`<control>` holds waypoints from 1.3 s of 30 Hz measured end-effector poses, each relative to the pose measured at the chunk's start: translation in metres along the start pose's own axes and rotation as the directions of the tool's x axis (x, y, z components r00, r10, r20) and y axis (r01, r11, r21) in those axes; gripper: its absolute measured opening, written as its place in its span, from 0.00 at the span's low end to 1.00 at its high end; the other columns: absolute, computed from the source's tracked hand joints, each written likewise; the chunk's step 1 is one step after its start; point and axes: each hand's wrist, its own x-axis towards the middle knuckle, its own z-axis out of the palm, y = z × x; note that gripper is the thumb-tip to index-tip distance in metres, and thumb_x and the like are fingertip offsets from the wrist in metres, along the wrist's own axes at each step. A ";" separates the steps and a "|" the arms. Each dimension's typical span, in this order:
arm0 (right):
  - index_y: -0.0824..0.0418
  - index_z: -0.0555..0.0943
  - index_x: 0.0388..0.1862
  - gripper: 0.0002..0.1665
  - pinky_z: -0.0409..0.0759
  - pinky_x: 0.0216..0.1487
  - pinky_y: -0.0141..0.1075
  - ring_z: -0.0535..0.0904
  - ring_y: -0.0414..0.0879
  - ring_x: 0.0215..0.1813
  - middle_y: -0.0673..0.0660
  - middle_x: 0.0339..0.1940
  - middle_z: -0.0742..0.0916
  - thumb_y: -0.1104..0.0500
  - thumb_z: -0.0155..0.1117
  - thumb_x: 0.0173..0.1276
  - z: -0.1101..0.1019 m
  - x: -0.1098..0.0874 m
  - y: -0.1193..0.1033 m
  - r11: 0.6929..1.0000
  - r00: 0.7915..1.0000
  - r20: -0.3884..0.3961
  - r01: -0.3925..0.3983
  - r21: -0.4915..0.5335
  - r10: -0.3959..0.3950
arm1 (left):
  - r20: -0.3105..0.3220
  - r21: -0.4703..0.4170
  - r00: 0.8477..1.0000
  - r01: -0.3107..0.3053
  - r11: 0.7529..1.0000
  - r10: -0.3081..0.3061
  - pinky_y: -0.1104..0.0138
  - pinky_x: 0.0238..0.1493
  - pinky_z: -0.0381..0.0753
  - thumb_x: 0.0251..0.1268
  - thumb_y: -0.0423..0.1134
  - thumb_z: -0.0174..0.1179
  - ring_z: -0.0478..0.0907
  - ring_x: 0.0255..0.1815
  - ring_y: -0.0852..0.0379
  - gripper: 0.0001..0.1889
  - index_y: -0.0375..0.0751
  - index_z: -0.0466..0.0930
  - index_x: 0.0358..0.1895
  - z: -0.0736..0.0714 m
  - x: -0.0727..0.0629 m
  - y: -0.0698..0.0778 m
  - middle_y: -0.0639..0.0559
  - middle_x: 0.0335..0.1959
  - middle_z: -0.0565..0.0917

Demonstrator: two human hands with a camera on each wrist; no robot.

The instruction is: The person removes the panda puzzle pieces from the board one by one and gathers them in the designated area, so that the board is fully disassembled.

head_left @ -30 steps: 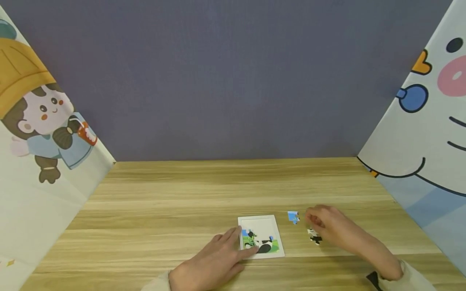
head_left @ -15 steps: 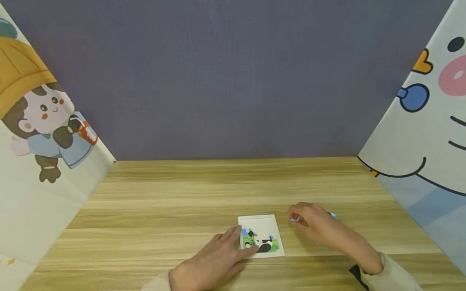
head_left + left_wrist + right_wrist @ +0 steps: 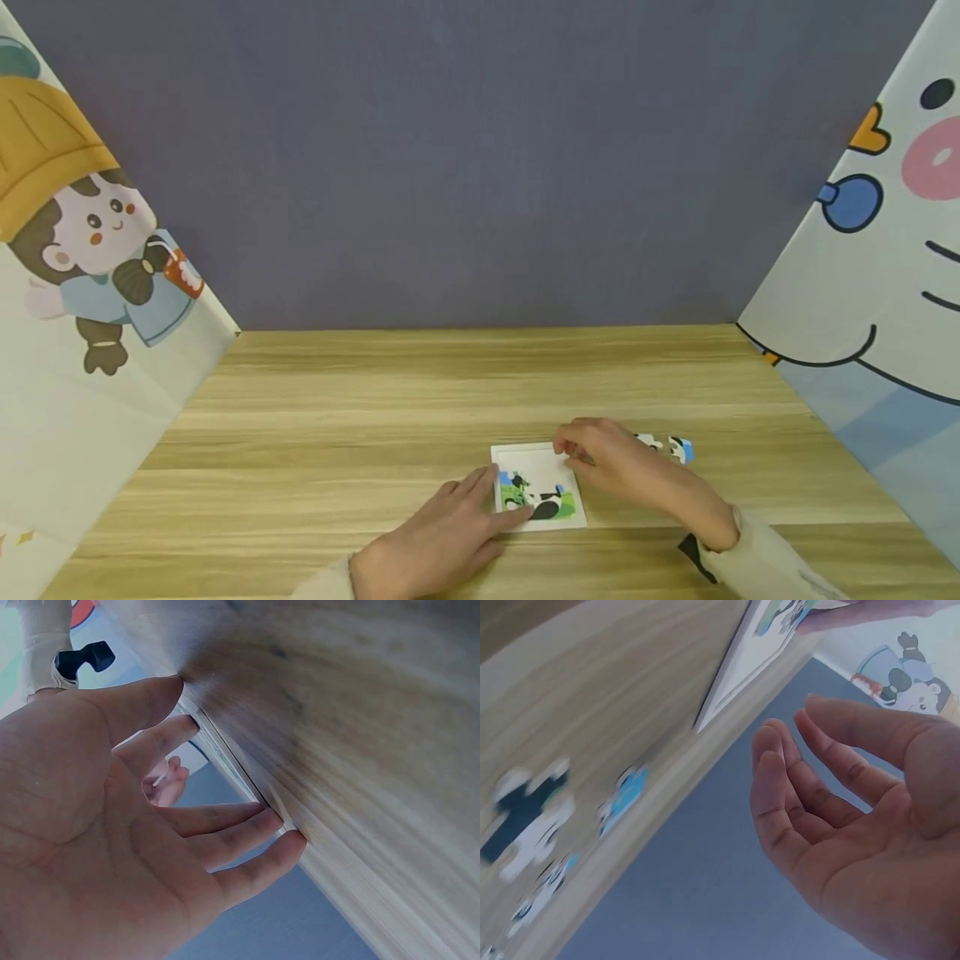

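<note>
The white puzzle tray (image 3: 532, 460) lies on the table with a picture of a black-and-white animal on green filling its lower half. My left hand (image 3: 446, 533) rests on its left and lower edges, fingers extended and thumb reaching over the puzzle. In the left wrist view those fingertips (image 3: 289, 840) meet the tray's side. My right hand (image 3: 618, 458) is over the tray's upper right corner, thumb and fingers pinching a puzzle piece that is mostly hidden; only a pale sliver shows between them in the left wrist view.
Loose puzzle pieces lie right of the tray: one with blue (image 3: 681, 450), a black-and-white one (image 3: 529, 817), a blue one (image 3: 626, 796) and a black, white and blue one (image 3: 544, 894). A grey panel (image 3: 480, 167) stands behind the wooden table (image 3: 360, 400), with printed walls at both sides.
My right hand has moved left from the loose pieces to the tray's upper right corner, uncovering pieces behind it. My left hand has stayed in place on the tray.
</note>
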 end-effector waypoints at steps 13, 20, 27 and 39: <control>0.58 0.83 0.44 0.07 0.81 0.40 0.31 0.81 0.38 0.41 0.50 0.41 0.87 0.65 0.67 0.68 0.015 0.029 -0.025 1.000 0.996 0.087 0.006 0.012 -0.007 | -0.034 0.058 0.999 -0.017 0.998 0.019 0.57 0.49 0.81 0.69 0.47 0.62 0.74 0.60 0.50 0.25 0.65 0.74 0.69 0.000 0.001 0.001 0.41 0.60 0.73; 0.58 0.83 0.44 0.07 0.81 0.38 0.31 0.81 0.38 0.39 0.51 0.39 0.87 0.65 0.67 0.68 0.027 0.039 -0.028 1.000 0.995 0.098 0.006 -0.001 -0.006 | 0.030 0.030 1.000 0.001 1.000 -0.002 0.53 0.53 0.80 0.73 0.49 0.58 0.70 0.68 0.46 0.25 0.67 0.71 0.71 -0.001 0.001 0.002 0.37 0.68 0.70; 0.58 0.83 0.51 0.14 0.79 0.39 0.30 0.79 0.38 0.42 0.51 0.45 0.83 0.66 0.66 0.68 0.040 0.037 -0.031 0.999 0.980 0.191 -0.052 0.014 0.048 | 0.033 0.031 0.999 0.003 1.000 -0.004 0.51 0.53 0.81 0.73 0.49 0.59 0.68 0.70 0.43 0.25 0.67 0.70 0.71 -0.001 0.001 0.002 0.35 0.72 0.66; 0.55 0.79 0.50 0.16 0.78 0.40 0.31 0.75 0.38 0.43 0.50 0.45 0.80 0.67 0.68 0.65 0.045 0.033 -0.033 0.999 0.986 0.162 -0.031 -0.033 0.036 | 0.042 0.002 0.999 0.022 1.000 -0.022 0.48 0.54 0.80 0.73 0.48 0.59 0.66 0.72 0.42 0.25 0.67 0.70 0.71 -0.001 0.000 0.003 0.36 0.73 0.66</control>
